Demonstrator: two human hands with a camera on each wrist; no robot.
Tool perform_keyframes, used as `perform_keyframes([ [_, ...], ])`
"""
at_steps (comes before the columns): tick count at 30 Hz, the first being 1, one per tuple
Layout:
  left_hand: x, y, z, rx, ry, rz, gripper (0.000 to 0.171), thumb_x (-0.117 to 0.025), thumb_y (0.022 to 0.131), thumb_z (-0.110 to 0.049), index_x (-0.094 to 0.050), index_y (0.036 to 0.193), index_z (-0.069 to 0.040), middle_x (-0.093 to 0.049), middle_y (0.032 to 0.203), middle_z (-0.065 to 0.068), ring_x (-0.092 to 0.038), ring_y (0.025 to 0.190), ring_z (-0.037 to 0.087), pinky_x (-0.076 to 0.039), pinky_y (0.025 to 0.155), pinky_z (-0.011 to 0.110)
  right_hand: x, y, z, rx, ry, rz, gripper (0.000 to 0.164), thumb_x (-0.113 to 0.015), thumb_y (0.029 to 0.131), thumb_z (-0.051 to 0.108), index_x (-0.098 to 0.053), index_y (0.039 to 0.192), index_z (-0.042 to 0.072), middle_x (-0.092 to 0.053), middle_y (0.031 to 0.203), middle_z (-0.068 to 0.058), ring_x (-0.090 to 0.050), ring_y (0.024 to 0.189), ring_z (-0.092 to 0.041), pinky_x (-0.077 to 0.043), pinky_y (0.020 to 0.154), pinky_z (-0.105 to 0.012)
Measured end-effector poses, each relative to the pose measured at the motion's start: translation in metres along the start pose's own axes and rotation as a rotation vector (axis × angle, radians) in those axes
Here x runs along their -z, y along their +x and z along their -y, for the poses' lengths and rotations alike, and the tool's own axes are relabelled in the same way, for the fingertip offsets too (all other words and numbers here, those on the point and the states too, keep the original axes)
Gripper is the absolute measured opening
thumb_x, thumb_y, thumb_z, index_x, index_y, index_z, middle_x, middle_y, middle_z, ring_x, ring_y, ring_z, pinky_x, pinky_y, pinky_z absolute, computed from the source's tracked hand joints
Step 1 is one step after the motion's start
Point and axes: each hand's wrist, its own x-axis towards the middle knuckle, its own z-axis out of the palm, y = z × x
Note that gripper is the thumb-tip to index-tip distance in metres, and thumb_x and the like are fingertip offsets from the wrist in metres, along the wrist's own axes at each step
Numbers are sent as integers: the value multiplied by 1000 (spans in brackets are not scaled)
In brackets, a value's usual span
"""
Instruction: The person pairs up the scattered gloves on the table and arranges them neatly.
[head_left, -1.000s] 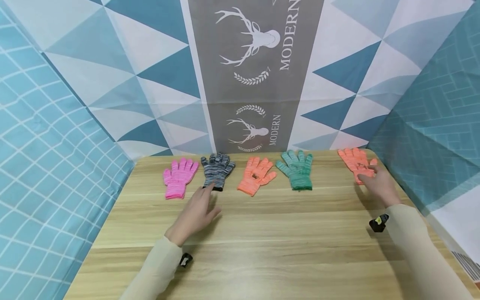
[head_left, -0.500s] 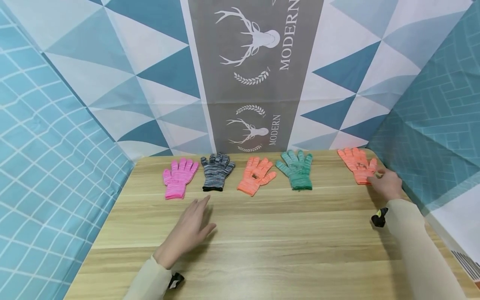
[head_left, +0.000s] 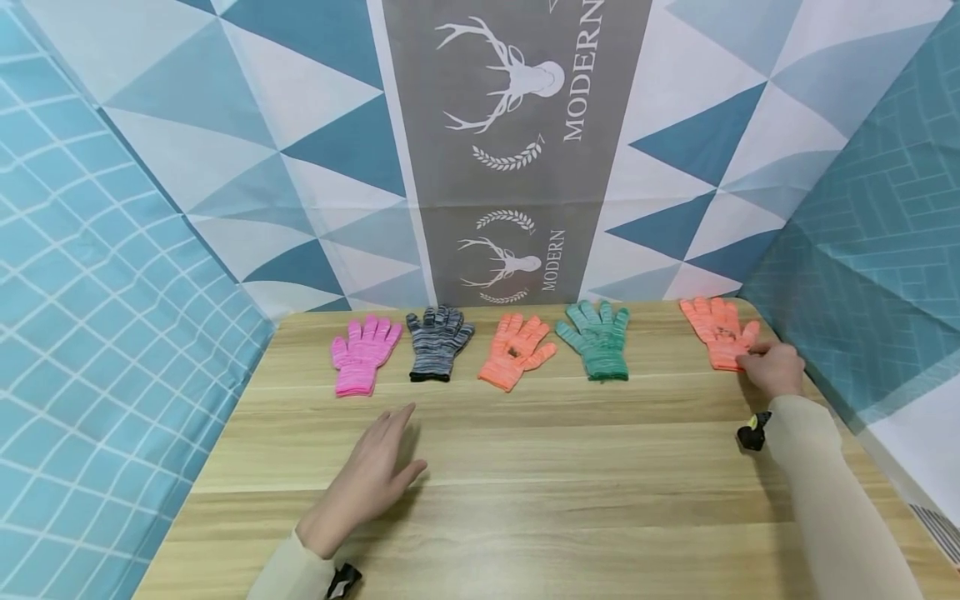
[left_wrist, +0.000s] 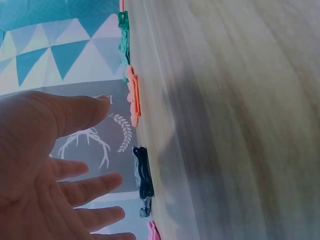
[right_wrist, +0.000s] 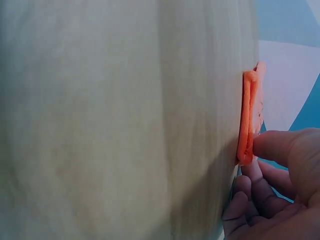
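At the far right of the table lies an orange knit glove (head_left: 712,323) with a dark mark, fingers toward the wall. My right hand (head_left: 778,371) pinches the right corner of its cuff; the right wrist view shows the thumb on top of the cuff (right_wrist: 246,115) and fingers curled at its edge. My left hand (head_left: 366,473) hovers over the table at the left, fingers spread, holding nothing. Nearest to it are a pink glove (head_left: 360,360) and a black-and-grey glove (head_left: 435,346). A second orange glove (head_left: 498,370) and a green glove (head_left: 602,343) continue the row.
The gloves lie along the back edge of the wood-grain table (head_left: 525,483). Behind them stands a patterned cloth wall (head_left: 495,183). Blue cloth screens border the left (head_left: 97,333) and right (head_left: 870,250) sides.
My left hand has drawn back from the black-and-grey glove toward the front left. My right hand has shifted from over the right orange glove to its cuff corner.
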Motion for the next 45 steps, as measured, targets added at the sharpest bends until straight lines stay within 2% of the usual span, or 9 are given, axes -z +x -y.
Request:
perform_keyframes([
  [7,1,-6,0,-20,-1,-30,82,-82,88,-21,-40,152,6,-51,150,28,-45,137,56,-37,113,67,-3,-1,1,45,-23,-1,44,-55,96,18,-62,127,-12,-54,136,-36,-40,122,-57,-43,94,-62],
  [10,2,-7,1,-32,0,-41,81,-81,88,-21,-40,152,5,-51,150,27,-45,137,57,-37,112,67,-3,-5,2,43,-8,-9,43,-54,97,18,-63,126,-12,-55,135,-35,-43,120,-54,-46,91,-59],
  [13,3,-8,2,-29,-5,-47,81,-81,88,-21,-40,152,5,-51,150,27,-45,137,57,-37,112,67,-5,-11,8,55,13,-33,42,-54,98,21,-65,126,-9,-59,132,-32,-50,116,-48,-49,82,-47],
  [18,5,-10,3,7,-24,-39,78,-81,89,-19,-41,151,7,-50,150,28,-44,137,57,-36,113,67,-9,-25,19,105,37,-54,44,-53,101,26,-65,130,-5,-65,124,-30,-63,94,-34,-49,62,-28],
  [24,6,-10,5,28,-24,-25,79,-80,90,-21,-39,152,6,-50,150,29,-43,139,56,-35,114,66,-7,-49,31,187,57,-88,43,-54,102,28,-66,128,-4,-67,118,-26,-56,87,-19,-46,57,-18],
  [31,7,-3,7,17,-22,-31,76,-79,91,-21,-41,152,6,-50,151,27,-43,140,55,-35,115,66,2,-77,49,373,61,-246,36,-61,100,26,-73,118,-3,-73,106,-25,-48,66,10,-43,55,-13],
  [36,8,8,10,-4,-14,-23,75,-78,92,-22,-41,153,4,-50,151,26,-42,141,54,-36,115,64,8,-98,62,441,108,-306,32,-64,99,21,-74,117,-3,-72,103,-23,-45,67,14,-40,55,-10],
  [38,9,13,10,-12,-8,-24,75,-78,92,-21,-41,153,3,-51,150,26,-43,140,53,-37,114,64,10,-105,69,463,135,-333,31,-65,98,20,-74,116,-3,-71,100,-17,-46,67,14,-39,56,-9],
  [45,8,38,1,-56,16,-18,77,-79,92,-23,-40,154,3,-54,146,26,-53,135,43,-45,111,57,20,-126,88,555,227,-459,22,-71,95,14,-77,110,0,-56,92,25,-49,75,18,-38,68,-2],
])
